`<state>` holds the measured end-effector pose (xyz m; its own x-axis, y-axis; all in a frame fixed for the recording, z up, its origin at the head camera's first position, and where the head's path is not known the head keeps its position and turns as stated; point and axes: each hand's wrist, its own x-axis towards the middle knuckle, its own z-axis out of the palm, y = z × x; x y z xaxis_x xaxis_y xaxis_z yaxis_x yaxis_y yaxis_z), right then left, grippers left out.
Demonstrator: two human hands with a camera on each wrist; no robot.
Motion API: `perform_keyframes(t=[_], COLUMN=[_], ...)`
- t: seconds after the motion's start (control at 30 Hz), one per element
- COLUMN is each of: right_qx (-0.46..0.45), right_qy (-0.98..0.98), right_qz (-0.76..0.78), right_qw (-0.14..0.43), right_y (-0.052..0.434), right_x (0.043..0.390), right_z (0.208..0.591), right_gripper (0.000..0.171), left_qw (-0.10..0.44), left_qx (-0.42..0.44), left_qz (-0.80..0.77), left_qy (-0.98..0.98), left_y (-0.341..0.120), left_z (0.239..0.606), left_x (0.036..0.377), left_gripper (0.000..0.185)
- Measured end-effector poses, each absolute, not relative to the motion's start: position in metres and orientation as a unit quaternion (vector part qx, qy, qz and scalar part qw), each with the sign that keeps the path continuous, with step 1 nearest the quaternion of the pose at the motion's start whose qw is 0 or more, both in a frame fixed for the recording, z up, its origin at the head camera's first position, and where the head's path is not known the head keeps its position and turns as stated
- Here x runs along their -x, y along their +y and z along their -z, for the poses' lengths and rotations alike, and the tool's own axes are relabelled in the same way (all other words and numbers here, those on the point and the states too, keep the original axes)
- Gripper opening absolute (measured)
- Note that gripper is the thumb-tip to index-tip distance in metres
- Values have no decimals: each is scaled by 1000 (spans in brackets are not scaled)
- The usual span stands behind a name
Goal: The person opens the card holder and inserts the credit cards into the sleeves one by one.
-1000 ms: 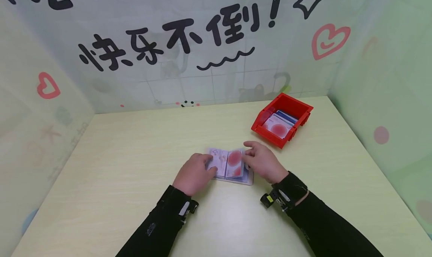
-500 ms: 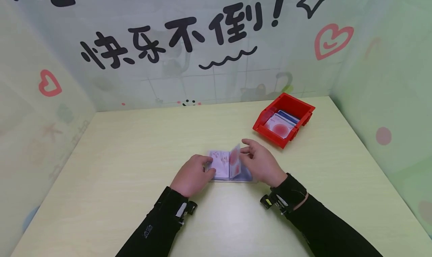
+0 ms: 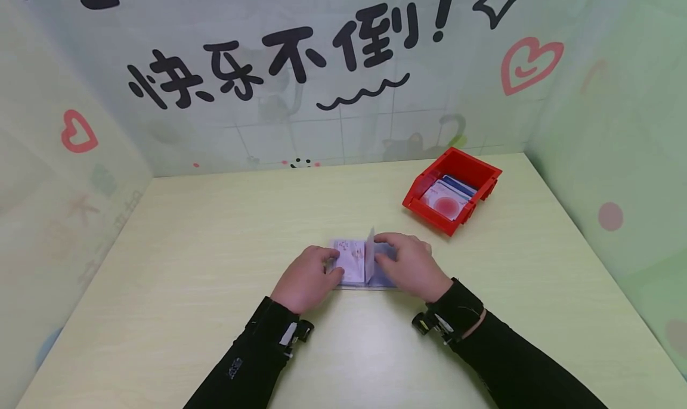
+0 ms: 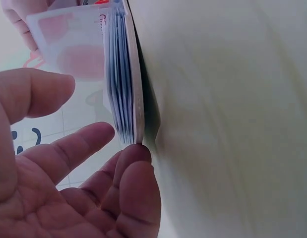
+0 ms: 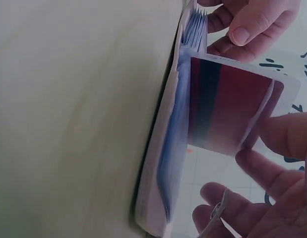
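On the counter [image 3: 214,230] the card album [image 3: 351,266] lies open, the left hand [image 3: 306,278] pressing its left pages with relaxed fingers while the right hand [image 3: 408,266] pinches an upright sleeve [image 3: 370,255], so the page-turning looks midway, with more cards waiting in the red bin [image 3: 453,188].

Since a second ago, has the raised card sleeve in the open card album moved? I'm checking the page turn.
Yes. The clear card sleeve has swung up from lying flat to standing on edge at the spine, while the red plastic bin stayed put; the right hand guides it.
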<state>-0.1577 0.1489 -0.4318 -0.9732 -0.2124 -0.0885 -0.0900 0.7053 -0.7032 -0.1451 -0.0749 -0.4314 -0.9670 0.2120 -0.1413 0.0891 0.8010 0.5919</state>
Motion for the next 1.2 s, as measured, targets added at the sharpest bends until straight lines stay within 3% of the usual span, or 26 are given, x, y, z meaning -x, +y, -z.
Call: perform_keyframes(t=[0.6, 1.2], right_qx=[127, 228], right_qy=[912, 910], right_qz=[369, 304], right_qw=[126, 168], right_y=[143, 143], right_x=[153, 143], right_z=[433, 430], right_gripper=[46, 65], left_qw=[85, 82], left_qx=[-85, -88], left_qz=[-303, -328], left_qy=[945, 937], left_y=[-76, -78], left_z=[430, 431], left_x=[143, 148], left_gripper=[41, 44])
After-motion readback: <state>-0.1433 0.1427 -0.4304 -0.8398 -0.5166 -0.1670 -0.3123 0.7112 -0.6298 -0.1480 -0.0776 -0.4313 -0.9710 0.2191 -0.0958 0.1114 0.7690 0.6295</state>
